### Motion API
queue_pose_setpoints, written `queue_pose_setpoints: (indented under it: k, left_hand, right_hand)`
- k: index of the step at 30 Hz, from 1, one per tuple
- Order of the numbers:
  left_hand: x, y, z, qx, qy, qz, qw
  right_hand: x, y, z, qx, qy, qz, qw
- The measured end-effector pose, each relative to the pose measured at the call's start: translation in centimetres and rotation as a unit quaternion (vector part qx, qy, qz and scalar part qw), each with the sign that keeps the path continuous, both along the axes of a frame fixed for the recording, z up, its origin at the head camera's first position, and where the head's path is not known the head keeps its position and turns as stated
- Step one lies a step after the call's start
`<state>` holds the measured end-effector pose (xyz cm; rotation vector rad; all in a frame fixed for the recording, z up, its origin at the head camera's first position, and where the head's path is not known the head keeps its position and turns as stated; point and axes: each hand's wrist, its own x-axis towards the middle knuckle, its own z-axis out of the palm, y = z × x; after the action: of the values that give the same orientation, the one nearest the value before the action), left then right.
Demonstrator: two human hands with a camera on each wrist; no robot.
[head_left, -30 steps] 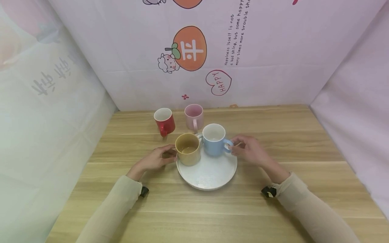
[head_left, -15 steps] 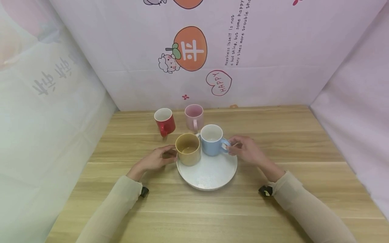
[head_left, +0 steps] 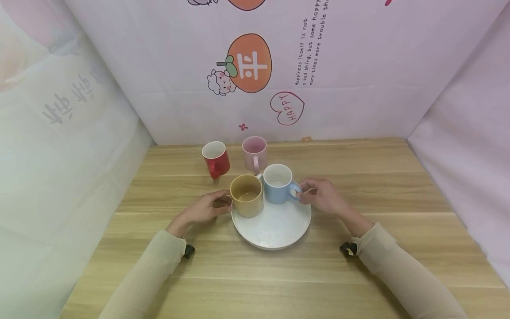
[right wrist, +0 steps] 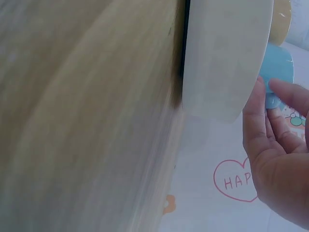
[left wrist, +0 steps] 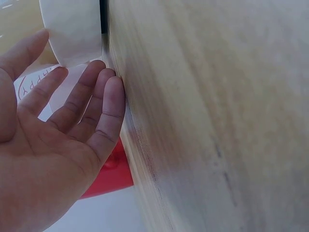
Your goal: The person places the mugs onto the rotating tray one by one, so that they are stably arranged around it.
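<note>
Wood-grain table point(head_left: 255, 283), white cloth point(head_left: 358, 66) hung around 3 sides.

Right hand point(head_left: 324, 195): thumb and fingers pinch the handle point(right wrist: 273, 100) of the blue mug point(head_left: 276, 192), tips nearly together. Mug is upright, directly left of that hand, over the far right part of the round white tray point(head_left: 275, 230). Base contact with the tray: can't tell, rim hides it in the right wrist view.

Left hand point(head_left: 205, 207): fingers loosely bent, thumb held apart from them, nothing gripped. Thumb and index tips are at the tray's left rim, close to the tan mug point(head_left: 248, 204); can't tell which tips actually touch. Tan mug is upright on the tray, just right of the left hand. Blue mug is just beside it, on the right-hand side; can't tell if the 2 touch.

Tray sits between the 2 hands, its bare front part nearer the person than either mug. Dark strip point(right wrist: 185, 43) shows beneath it in both wrist views.

Farther out, 2 more mugs on the table, both upright: red mug point(head_left: 219, 164) beyond the left hand, pink mug point(head_left: 255, 159) beyond and left of the right hand, behind the tray mugs. Red mug's handle points toward the person, pink mug's too.

Behind all that, the cloth has an orange fruit print point(head_left: 250, 63) and a HAPPY heart point(head_left: 287, 108).
</note>
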<state>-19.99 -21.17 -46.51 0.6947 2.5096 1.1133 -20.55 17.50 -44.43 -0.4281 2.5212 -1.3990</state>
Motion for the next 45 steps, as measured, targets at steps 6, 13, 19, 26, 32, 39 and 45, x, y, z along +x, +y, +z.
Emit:
queue_pose_setpoints:
  k: [6, 13, 19, 26, 32, 39, 45]
  left_hand:
    - [-0.1, -0.1, -0.1, -0.003, -0.002, 0.004, 1.0]
    - [-0.2, -0.1, -0.3, -0.004, 0.001, 0.003, 1.0]
    - [-0.2, -0.1, -0.3, -0.002, 0.003, -0.001, 1.0]
    - [-0.1, -0.2, -0.2, -0.001, 0.0, 0.002, 1.0]
    - [0.0, -0.1, -0.2, -0.001, -0.004, 0.002, 1.0]
    - [0.0, 0.0, -0.2, 0.0, 0.0, 0.0, 1.0]
    - [0.0, 0.0, -0.1, 0.004, 0.003, -0.006, 1.0]
  right_hand:
    - [-0.2, 0.2, -0.1, -0.015, 0.01, 0.013, 0.9997]
    - [-0.5, 0.2, 0.1, -0.019, 0.024, 0.032, 0.999]
    - [-1.0, 0.4, 0.2, -0.01, 0.033, 0.044, 0.9984]
    - [-1.6, 0.5, 0.1, 0.014, 0.047, 0.041, 0.9979]
    - [-1.6, 0.5, 0.2, 0.033, 0.059, 0.041, 0.9968]
    - [-1.7, 0.7, 0.2, 0.034, 0.06, 0.049, 0.9964]
    - [-1.9, 0.8, 0.4, 0.025, 0.06, 0.056, 0.9963]
